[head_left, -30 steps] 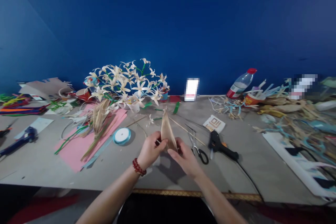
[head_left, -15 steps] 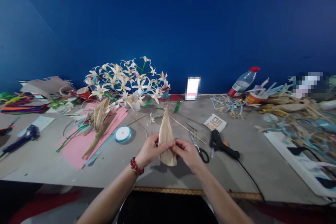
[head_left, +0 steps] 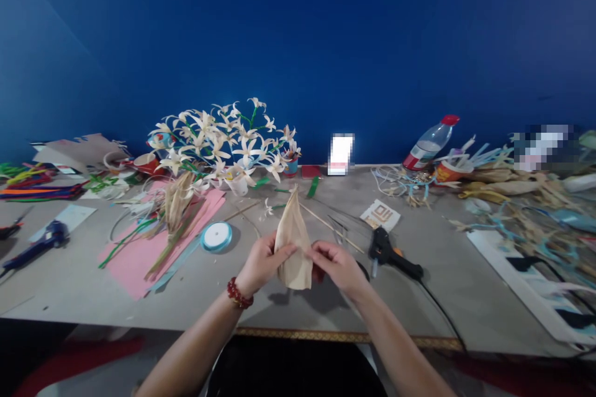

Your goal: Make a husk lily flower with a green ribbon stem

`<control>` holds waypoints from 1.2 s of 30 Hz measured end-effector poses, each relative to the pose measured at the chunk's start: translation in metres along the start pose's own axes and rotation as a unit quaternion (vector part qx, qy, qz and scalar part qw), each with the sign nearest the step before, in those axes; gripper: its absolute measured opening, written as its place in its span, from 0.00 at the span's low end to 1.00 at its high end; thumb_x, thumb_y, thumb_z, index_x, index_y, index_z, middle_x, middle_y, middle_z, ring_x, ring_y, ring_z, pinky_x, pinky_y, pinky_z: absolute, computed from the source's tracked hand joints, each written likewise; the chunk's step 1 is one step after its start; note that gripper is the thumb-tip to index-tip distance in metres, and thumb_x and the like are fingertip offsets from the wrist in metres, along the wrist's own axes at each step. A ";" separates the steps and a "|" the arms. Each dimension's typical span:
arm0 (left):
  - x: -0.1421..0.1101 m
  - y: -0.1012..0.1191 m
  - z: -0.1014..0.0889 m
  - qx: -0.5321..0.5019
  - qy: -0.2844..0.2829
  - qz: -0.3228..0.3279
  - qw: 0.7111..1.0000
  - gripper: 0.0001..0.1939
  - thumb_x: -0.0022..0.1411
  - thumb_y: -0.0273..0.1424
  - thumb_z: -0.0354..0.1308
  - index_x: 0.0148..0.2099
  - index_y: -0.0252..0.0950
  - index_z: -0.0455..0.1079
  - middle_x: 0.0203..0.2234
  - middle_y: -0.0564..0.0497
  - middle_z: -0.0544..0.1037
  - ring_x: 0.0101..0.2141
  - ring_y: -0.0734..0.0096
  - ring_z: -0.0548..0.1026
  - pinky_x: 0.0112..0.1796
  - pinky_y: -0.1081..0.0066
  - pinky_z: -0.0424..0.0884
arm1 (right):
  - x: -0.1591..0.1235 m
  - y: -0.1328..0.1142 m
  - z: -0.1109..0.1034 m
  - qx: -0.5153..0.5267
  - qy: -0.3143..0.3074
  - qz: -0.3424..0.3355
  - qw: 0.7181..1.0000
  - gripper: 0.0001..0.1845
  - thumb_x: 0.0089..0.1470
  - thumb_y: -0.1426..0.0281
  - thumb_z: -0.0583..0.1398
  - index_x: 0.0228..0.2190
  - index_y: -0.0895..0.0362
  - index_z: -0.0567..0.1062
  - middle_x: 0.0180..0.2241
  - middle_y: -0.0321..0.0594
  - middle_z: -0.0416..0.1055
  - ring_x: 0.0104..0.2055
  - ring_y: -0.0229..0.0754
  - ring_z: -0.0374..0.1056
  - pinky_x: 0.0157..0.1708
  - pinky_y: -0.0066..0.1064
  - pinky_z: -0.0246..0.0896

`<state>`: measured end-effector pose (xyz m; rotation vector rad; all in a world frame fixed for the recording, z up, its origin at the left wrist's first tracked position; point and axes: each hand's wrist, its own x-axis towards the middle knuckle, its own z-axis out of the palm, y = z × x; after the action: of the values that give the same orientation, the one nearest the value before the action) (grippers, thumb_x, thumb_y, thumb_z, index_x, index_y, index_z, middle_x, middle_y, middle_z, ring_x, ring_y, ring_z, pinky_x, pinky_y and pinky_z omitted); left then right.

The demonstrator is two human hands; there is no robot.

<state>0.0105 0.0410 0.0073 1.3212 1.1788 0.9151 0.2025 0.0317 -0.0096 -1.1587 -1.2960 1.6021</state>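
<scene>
A pale dried corn husk (head_left: 294,229), broad at the bottom and pointed at the top, is held upright above the grey table. My left hand (head_left: 263,260) pinches its left edge, thumb across the front and fingers behind. On the opposite side, my right hand (head_left: 338,265) grips the husk's right edge between thumb and fingers; some of its fingertips are hidden behind. A pair of scissors (head_left: 343,234) lies just beyond my right hand, which covers much of the handles. Near them rests a black glue gun (head_left: 395,255) with its cord running toward the table's front edge.
White artificial flowers (head_left: 228,136) stand at the back left. Pink paper (head_left: 135,260) with a husk bundle (head_left: 179,211) and a blue ribbon spool (head_left: 216,237) lie left. A blue glue gun (head_left: 41,245) is farther left. Rightward are a power strip (head_left: 503,273) and a tilted bottle (head_left: 431,144).
The husk looks spread wider. My left thumb has shifted left across it, and my right hand has moved slightly outward to its right edge, covering more of the scissor handles.
</scene>
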 end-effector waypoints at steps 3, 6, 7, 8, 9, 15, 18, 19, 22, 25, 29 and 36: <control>-0.001 0.002 0.000 0.018 0.020 0.019 0.999 0.18 0.55 0.43 0.62 0.36 0.32 0.73 0.25 0.52 0.76 0.25 0.71 0.72 0.27 0.75 0.68 | -0.002 -0.002 0.001 -0.003 -0.006 0.001 1.000 0.23 0.46 0.49 0.66 0.24 0.56 0.70 0.17 0.30 0.68 0.18 0.34 0.65 0.20 0.25 0.60; -0.002 0.003 0.001 0.021 0.033 0.030 0.999 0.16 0.56 0.42 0.62 0.36 0.32 0.72 0.24 0.53 0.75 0.25 0.73 0.71 0.27 0.75 0.67 | -0.005 -0.004 0.001 -0.007 -0.015 0.009 1.000 0.23 0.44 0.50 0.67 0.26 0.56 0.70 0.20 0.30 0.69 0.19 0.33 0.65 0.20 0.25 0.60; -0.002 0.003 0.001 0.017 0.035 0.028 0.999 0.16 0.56 0.42 0.62 0.36 0.32 0.72 0.24 0.53 0.75 0.25 0.73 0.71 0.26 0.76 0.67 | -0.006 -0.004 0.001 -0.009 -0.016 0.013 1.000 0.23 0.44 0.50 0.67 0.26 0.57 0.70 0.20 0.31 0.69 0.19 0.33 0.65 0.20 0.25 0.60; -0.002 0.003 0.001 0.014 0.036 0.025 0.999 0.16 0.56 0.42 0.62 0.36 0.32 0.72 0.24 0.53 0.75 0.25 0.73 0.71 0.26 0.76 0.67 | -0.008 -0.005 0.001 -0.008 -0.017 0.016 1.000 0.23 0.44 0.51 0.67 0.27 0.57 0.70 0.21 0.32 0.70 0.19 0.33 0.65 0.21 0.25 0.60; -0.001 0.003 0.002 0.013 0.037 0.024 0.999 0.16 0.56 0.42 0.62 0.36 0.32 0.72 0.24 0.53 0.75 0.25 0.73 0.71 0.27 0.76 0.67 | -0.009 -0.005 0.001 -0.004 -0.017 0.017 1.000 0.22 0.45 0.52 0.67 0.27 0.57 0.70 0.21 0.32 0.70 0.20 0.34 0.65 0.22 0.26 0.60; 0.000 0.004 0.006 0.019 0.045 0.035 0.998 0.18 0.58 0.43 0.59 0.39 0.32 0.72 0.26 0.52 0.76 0.27 0.71 0.71 0.29 0.74 0.68 | -0.013 -0.009 0.003 0.050 -0.031 -0.006 0.998 0.15 0.43 0.64 0.69 0.29 0.55 0.69 0.24 0.29 0.66 0.25 0.34 0.64 0.27 0.27 0.62; 0.000 0.003 0.007 0.021 0.055 0.028 0.998 0.17 0.58 0.43 0.59 0.38 0.32 0.71 0.25 0.53 0.75 0.26 0.72 0.70 0.28 0.75 0.67 | -0.013 -0.009 0.003 0.044 -0.022 -0.006 0.999 0.11 0.43 0.69 0.66 0.29 0.55 0.69 0.24 0.29 0.65 0.24 0.34 0.62 0.26 0.27 0.62; 0.000 0.003 0.008 0.024 0.060 0.030 0.997 0.16 0.58 0.42 0.59 0.38 0.32 0.71 0.25 0.53 0.75 0.26 0.72 0.70 0.28 0.75 0.67 | -0.013 -0.009 0.002 0.038 -0.018 -0.006 0.999 0.10 0.43 0.69 0.64 0.29 0.55 0.69 0.24 0.29 0.64 0.24 0.34 0.62 0.25 0.27 0.63; 0.000 0.003 0.009 0.037 0.066 0.041 0.996 0.15 0.58 0.41 0.59 0.37 0.32 0.72 0.25 0.54 0.75 0.26 0.72 0.70 0.28 0.75 0.66 | -0.013 -0.009 0.001 0.025 -0.019 -0.006 0.999 0.07 0.43 0.71 0.62 0.28 0.55 0.68 0.24 0.29 0.64 0.24 0.33 0.62 0.26 0.27 0.63; 0.000 0.004 0.009 0.042 0.067 0.038 0.996 0.15 0.58 0.41 0.60 0.37 0.32 0.72 0.25 0.54 0.75 0.26 0.72 0.70 0.28 0.75 0.66 | -0.012 -0.008 0.000 0.019 -0.027 -0.005 0.999 0.06 0.42 0.72 0.61 0.26 0.55 0.67 0.22 0.28 0.63 0.24 0.34 0.61 0.24 0.26 0.63; -0.001 0.006 0.008 0.035 0.071 0.035 0.996 0.15 0.58 0.41 0.59 0.38 0.32 0.72 0.26 0.53 0.76 0.27 0.71 0.71 0.29 0.74 0.67 | -0.010 -0.008 0.000 0.015 -0.016 -0.003 1.000 0.06 0.44 0.70 0.61 0.28 0.55 0.69 0.22 0.28 0.62 0.22 0.33 0.60 0.23 0.25 0.62; -0.002 -0.002 0.010 0.039 0.048 0.039 0.997 0.16 0.59 0.40 0.59 0.41 0.32 0.73 0.29 0.51 0.78 0.29 0.69 0.73 0.31 0.73 0.69 | -0.002 -0.004 0.004 -0.043 0.016 -0.053 0.998 0.11 0.50 0.62 0.62 0.27 0.56 0.70 0.22 0.30 0.61 0.25 0.35 0.60 0.23 0.25 0.60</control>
<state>0.0193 0.0366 0.0041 1.4058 1.2554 1.0070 0.1995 0.0298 -0.0046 -1.1423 -1.3948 1.4582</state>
